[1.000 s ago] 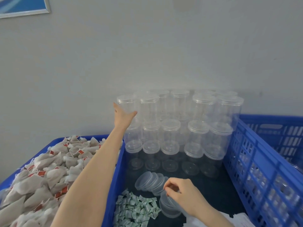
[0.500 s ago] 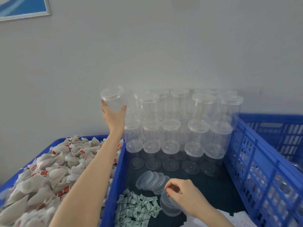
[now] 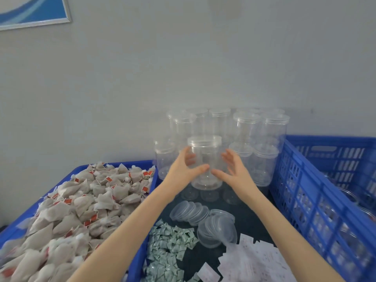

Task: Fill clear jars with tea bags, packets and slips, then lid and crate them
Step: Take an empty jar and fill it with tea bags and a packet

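Over the middle of the dark bench, in front of the stacked clear plastic jars (image 3: 240, 137) against the back wall, the person holds one lidded clear plastic jar (image 3: 205, 161) off the surface. The left hand (image 3: 183, 169) grips it from the left, thumb across the front and fingers curled round the wall. The right hand (image 3: 232, 169) is at its right side with fingers spread and fairly straight; through the transparent plastic I cannot tell whether it is touching the jar or just beside it.

The step in hand looks like bringing an empty jar to the work spot and taking its lid off. To do that well, the left hand should hold low on the body, so the right can close round the lid's rim without squeezing the thin wall out of round. The jar wants keeping upright and clear of the stack behind, which looks ready to topple at a knock.

Once the lid is free, it can join the loose clear round lids (image 3: 201, 220) lying mid-bench. Filling stock is close: the white pyramid tea bags with red tags (image 3: 85, 204) in the blue plastic crate (image 3: 151, 180) at the left edge, the small pale green packets (image 3: 168, 247) at the near edge, the white paper slips (image 3: 250, 259) towards the near right corner. A blue slatted crate (image 3: 305, 200) for finished jars stands along the right edge.
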`<state>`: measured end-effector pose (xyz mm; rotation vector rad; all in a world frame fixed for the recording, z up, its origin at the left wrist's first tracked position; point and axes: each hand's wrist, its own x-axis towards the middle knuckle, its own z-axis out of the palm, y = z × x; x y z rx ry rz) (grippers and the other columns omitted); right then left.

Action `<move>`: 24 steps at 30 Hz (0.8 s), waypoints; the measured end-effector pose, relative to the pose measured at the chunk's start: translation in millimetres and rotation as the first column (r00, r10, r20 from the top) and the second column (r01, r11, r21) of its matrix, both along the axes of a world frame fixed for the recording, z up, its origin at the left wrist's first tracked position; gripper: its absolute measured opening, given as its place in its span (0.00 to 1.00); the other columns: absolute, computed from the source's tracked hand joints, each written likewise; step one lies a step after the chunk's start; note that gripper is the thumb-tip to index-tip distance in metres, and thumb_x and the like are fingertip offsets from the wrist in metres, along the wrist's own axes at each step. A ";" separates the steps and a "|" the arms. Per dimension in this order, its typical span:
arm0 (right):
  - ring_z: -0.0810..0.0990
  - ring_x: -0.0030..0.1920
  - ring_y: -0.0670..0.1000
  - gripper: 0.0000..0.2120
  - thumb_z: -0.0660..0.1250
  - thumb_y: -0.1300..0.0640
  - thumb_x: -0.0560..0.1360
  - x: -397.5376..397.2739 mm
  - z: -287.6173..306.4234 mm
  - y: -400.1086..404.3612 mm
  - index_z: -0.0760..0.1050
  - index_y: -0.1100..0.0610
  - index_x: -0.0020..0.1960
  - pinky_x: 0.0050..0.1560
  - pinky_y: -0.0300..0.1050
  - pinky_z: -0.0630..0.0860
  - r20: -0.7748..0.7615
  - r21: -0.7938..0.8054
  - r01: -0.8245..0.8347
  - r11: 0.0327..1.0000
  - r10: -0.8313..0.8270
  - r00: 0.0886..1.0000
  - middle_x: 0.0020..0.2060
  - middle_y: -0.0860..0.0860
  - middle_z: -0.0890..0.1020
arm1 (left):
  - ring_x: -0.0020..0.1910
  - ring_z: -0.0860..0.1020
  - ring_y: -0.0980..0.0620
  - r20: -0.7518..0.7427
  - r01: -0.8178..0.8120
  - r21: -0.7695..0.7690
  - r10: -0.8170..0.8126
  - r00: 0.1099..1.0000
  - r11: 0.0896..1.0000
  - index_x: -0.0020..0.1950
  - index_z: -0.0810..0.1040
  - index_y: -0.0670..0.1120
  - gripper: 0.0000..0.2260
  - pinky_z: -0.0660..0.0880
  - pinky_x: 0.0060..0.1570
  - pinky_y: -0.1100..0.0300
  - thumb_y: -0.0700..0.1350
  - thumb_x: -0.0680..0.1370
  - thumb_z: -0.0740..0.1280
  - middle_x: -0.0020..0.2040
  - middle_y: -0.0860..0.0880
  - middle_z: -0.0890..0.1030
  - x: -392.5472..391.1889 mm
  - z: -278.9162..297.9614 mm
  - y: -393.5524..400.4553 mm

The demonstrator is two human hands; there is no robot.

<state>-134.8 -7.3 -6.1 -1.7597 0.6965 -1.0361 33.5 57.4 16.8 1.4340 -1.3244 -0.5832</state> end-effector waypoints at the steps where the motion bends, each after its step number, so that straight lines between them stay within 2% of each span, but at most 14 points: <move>1: 0.66 0.68 0.37 0.48 0.75 0.46 0.64 -2.4 1.2 1.6 0.55 0.51 0.77 0.65 0.33 0.62 -0.004 -0.001 -0.011 1.000 0.011 1.000 0.67 0.38 0.66 | 0.61 0.73 0.57 -0.015 0.035 0.032 -0.035 0.999 0.999 0.76 0.56 0.50 0.42 0.70 0.57 0.62 0.53 0.69 0.74 0.65 0.53 0.72 -7.0 -4.2 2.9; 3: 0.71 0.62 0.29 0.42 0.78 0.47 0.64 -8.8 -1.2 5.5 0.61 0.45 0.71 0.57 0.23 0.67 -0.028 0.005 -0.058 0.998 0.058 0.998 0.63 0.31 0.71 | 0.59 0.74 0.58 -0.044 0.088 0.086 -0.084 0.995 0.992 0.75 0.59 0.49 0.38 0.71 0.58 0.61 0.53 0.70 0.73 0.64 0.53 0.73 -19.2 -9.7 8.9; 4: 0.74 0.60 0.30 0.39 0.80 0.50 0.64 -12.0 -5.5 6.9 0.63 0.44 0.68 0.53 0.23 0.70 -0.037 0.013 -0.082 0.997 0.083 0.996 0.59 0.30 0.76 | 0.58 0.74 0.59 -0.052 0.114 0.115 -0.109 0.993 0.987 0.74 0.62 0.49 0.34 0.72 0.58 0.61 0.54 0.71 0.72 0.63 0.54 0.74 -22.5 -11.0 12.1; 6: 0.77 0.61 0.37 0.38 0.80 0.58 0.65 -17.6 -18.1 8.7 0.65 0.46 0.69 0.58 0.32 0.75 -0.054 0.045 -0.098 0.994 0.101 0.993 0.58 0.36 0.80 | 0.60 0.76 0.57 -0.120 0.236 0.177 -0.217 0.969 0.955 0.71 0.66 0.50 0.31 0.72 0.63 0.57 0.58 0.71 0.69 0.63 0.54 0.76 -23.2 -14.0 18.1; 8: 0.77 0.65 0.47 0.42 0.80 0.61 0.65 -24.6 -28.5 11.7 0.62 0.52 0.72 0.66 0.48 0.74 -0.075 0.106 -0.080 0.991 0.088 0.993 0.63 0.45 0.77 | 0.61 0.76 0.56 -0.166 0.359 0.256 -0.326 0.931 0.898 0.71 0.67 0.52 0.32 0.72 0.64 0.55 0.62 0.70 0.67 0.64 0.53 0.76 -19.5 -12.0 25.2; 9: 0.77 0.65 0.50 0.45 0.82 0.59 0.62 -29.5 -32.3 14.5 0.62 0.52 0.73 0.66 0.50 0.75 -0.076 0.144 -0.086 0.986 0.098 0.992 0.64 0.48 0.77 | 0.62 0.76 0.56 -0.139 0.372 0.291 -0.346 0.928 0.881 0.71 0.66 0.51 0.34 0.72 0.64 0.56 0.64 0.69 0.67 0.66 0.52 0.75 -17.4 -8.7 28.0; 11: 0.79 0.63 0.47 0.48 0.82 0.53 0.55 -40.0 -38.4 20.9 0.63 0.49 0.71 0.61 0.45 0.77 -0.061 0.198 -0.133 0.971 0.148 0.987 0.63 0.48 0.77 | 0.64 0.72 0.57 -0.017 0.319 0.310 -0.330 0.944 0.896 0.74 0.60 0.50 0.41 0.69 0.66 0.57 0.65 0.66 0.68 0.71 0.51 0.69 -12.5 -2.8 29.8; 14: 0.79 0.62 0.47 0.49 0.81 0.51 0.55 -45.7 -45.9 38.3 0.63 0.51 0.72 0.60 0.42 0.77 -0.090 0.210 -0.262 0.942 0.285 0.954 0.65 0.50 0.76 | 0.69 0.65 0.55 0.027 0.396 0.292 -0.421 0.906 0.871 0.77 0.48 0.60 0.46 0.65 0.70 0.54 0.60 0.68 0.74 0.73 0.54 0.62 -8.1 2.0 29.5; 15: 0.79 0.63 0.47 0.48 0.81 0.52 0.57 -44.2 -49.3 44.5 0.64 0.52 0.73 0.61 0.43 0.76 -0.093 0.204 -0.300 0.932 0.323 0.942 0.65 0.50 0.77 | 0.71 0.63 0.57 0.064 0.448 0.329 -0.492 0.868 0.832 0.76 0.49 0.63 0.45 0.64 0.70 0.54 0.60 0.68 0.74 0.74 0.57 0.61 -10.4 0.9 30.0; 17: 0.78 0.63 0.45 0.44 0.80 0.52 0.58 -39.0 -56.2 55.5 0.66 0.51 0.71 0.60 0.42 0.76 -0.067 0.202 -0.323 0.925 0.342 0.937 0.64 0.46 0.78 | 0.71 0.64 0.60 0.181 0.457 0.408 -0.561 0.808 0.790 0.73 0.59 0.66 0.35 0.63 0.71 0.55 0.60 0.69 0.72 0.73 0.60 0.64 -17.0 -2.5 30.6; 19: 0.80 0.60 0.44 0.43 0.79 0.51 0.55 -34.0 -62.1 63.7 0.68 0.50 0.67 0.54 0.40 0.77 -0.036 0.209 -0.268 0.940 0.281 0.959 0.60 0.46 0.79 | 0.69 0.67 0.59 0.199 0.425 0.406 -0.532 0.823 0.809 0.68 0.68 0.66 0.28 0.65 0.69 0.55 0.59 0.69 0.71 0.71 0.59 0.68 -23.0 -3.3 32.2; 21: 0.80 0.58 0.45 0.42 0.79 0.50 0.53 -26.4 -69.6 69.5 0.68 0.49 0.65 0.52 0.39 0.77 -0.051 0.162 -0.115 0.980 0.125 0.991 0.58 0.46 0.79 | 0.67 0.70 0.56 0.213 0.351 0.356 -0.441 0.872 0.866 0.66 0.71 0.65 0.26 0.68 0.66 0.56 0.58 0.69 0.71 0.69 0.58 0.72 -32.9 -5.7 31.6; 22: 0.79 0.59 0.44 0.41 0.79 0.50 0.54 -22.1 -73.1 72.3 0.67 0.48 0.65 0.53 0.38 0.76 -0.080 0.096 0.007 0.995 0.000 0.997 0.58 0.45 0.78 | 0.66 0.71 0.55 0.287 0.235 0.315 -0.328 0.900 0.920 0.66 0.72 0.64 0.25 0.69 0.64 0.56 0.59 0.69 0.71 0.67 0.57 0.73 -41.6 -9.8 30.6; 24: 0.77 0.60 0.44 0.39 0.81 0.52 0.59 -11.7 -77.4 76.5 0.66 0.48 0.64 0.55 0.39 0.76 -0.096 -0.060 0.237 0.970 -0.242 0.965 0.58 0.43 0.77 | 0.63 0.73 0.50 0.454 -0.129 0.145 0.049 0.890 0.981 0.66 0.72 0.60 0.26 0.71 0.61 0.54 0.62 0.69 0.68 0.64 0.54 0.76 -65.6 -20.1 29.5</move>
